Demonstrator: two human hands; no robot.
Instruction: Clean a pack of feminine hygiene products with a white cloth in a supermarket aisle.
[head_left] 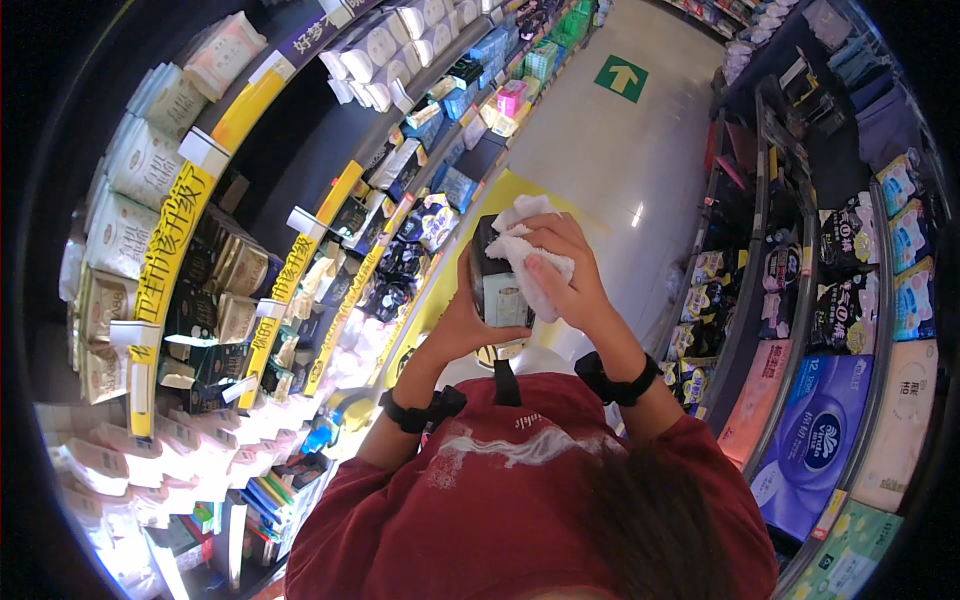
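Held in front of my chest is a dark box-shaped package with a pale label on its side. My left hand grips it from the left and below, its thumb along the near edge. A crumpled white cloth is bunched in my right hand, whose fingers are closed around it. The cloth lies against the upper right part of the package and hides some of it. Both wrists wear black bands.
Shelves of packaged goods curve along the left, with yellow price strips on their edges. More shelves stand at the right, holding a purple tissue pack and black packages. Between them runs a pale floor with a green arrow sign.
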